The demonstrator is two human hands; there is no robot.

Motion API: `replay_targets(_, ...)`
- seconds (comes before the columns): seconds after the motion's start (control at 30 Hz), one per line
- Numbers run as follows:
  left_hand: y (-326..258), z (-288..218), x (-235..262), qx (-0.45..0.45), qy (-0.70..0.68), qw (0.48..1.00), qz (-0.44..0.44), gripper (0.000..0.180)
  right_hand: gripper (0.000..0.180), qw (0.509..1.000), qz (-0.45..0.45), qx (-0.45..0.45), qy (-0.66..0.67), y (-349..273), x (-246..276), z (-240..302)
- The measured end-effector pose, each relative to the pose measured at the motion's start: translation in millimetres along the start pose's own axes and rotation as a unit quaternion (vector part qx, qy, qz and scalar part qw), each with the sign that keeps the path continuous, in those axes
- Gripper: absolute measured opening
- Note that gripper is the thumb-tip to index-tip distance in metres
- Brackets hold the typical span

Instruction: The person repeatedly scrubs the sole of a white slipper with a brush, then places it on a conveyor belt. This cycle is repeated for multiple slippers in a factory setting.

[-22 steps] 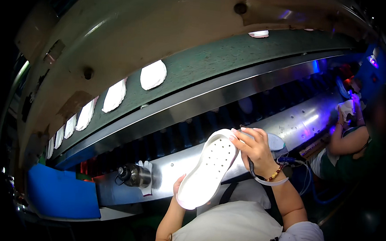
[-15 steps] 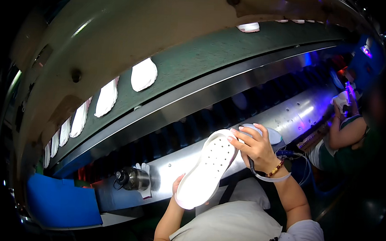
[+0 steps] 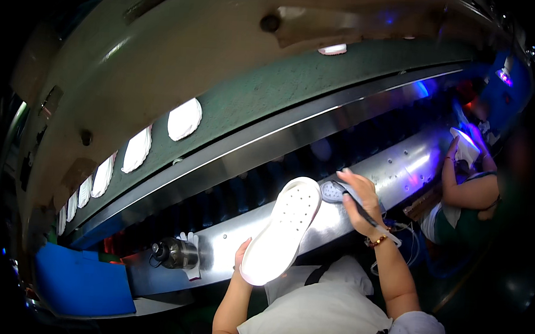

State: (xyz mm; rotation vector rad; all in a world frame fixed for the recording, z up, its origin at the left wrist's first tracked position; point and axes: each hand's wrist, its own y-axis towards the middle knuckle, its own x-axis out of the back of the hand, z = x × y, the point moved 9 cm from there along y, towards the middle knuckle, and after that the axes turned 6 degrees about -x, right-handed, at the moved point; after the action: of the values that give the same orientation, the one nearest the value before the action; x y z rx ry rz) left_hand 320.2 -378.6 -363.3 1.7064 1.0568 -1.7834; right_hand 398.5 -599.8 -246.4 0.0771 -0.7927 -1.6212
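My left hand [image 3: 243,251] grips the heel end of a white shoe sole [image 3: 285,220], which has small dark holes in its wider part. Its thumb shows at the edge, while the other fingers are hidden underneath. Close to the sole's far right side is my right hand [image 3: 362,200], off the sole, with its fingers partly stretched. A slim dark-and-white tool [image 3: 371,221] lies across that palm, held by the thumb; its exact kind is unclear. Behind the right hand, a pale grey sole-shaped piece [image 3: 332,192] with holes sits by the metal ledge [image 3: 225,256].
White soles [image 3: 184,119] stand along the green conveyor belt [image 3: 253,99] under a curved cover [image 3: 183,45]. A dark bottle [image 3: 179,253] rests on a white glove at left, near a blue panel [image 3: 83,278]. Another person [image 3: 465,185] works at far right under violet light.
My right hand has come off the sole and moved slightly right, uncovering the pale grey piece. The sole stays in my left hand. The view has shifted a little.
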Motion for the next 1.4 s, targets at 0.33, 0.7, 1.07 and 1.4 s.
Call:
replay_targets(0.33,117.2,-70.4,-167.2,-0.268,0.318,0.907,0.071,0.056,0.049,0.946,-0.047,-0.292,0.132,-66.9,48.5,-125.9)
replay_targets(0.7,286.5,-71.9,-198.3,-0.322,0.386,0.859,-0.095,0.078,0.052,0.936,-0.006,-0.289,0.198,-79.4,65.9,-151.6)
replay_targets(1.07,400.8,-110.2,-227.9,-0.261,0.948,0.082,-0.166,0.025,0.061,0.93,0.021,-0.302,0.208,-88.2,59.9,-141.6)
replay_targets(1.4,130.6,-69.8,-177.9,-0.684,0.59,0.422,-0.076,0.024,0.069,0.943,0.074,-0.293,0.141,-65.1,37.1,-145.9)
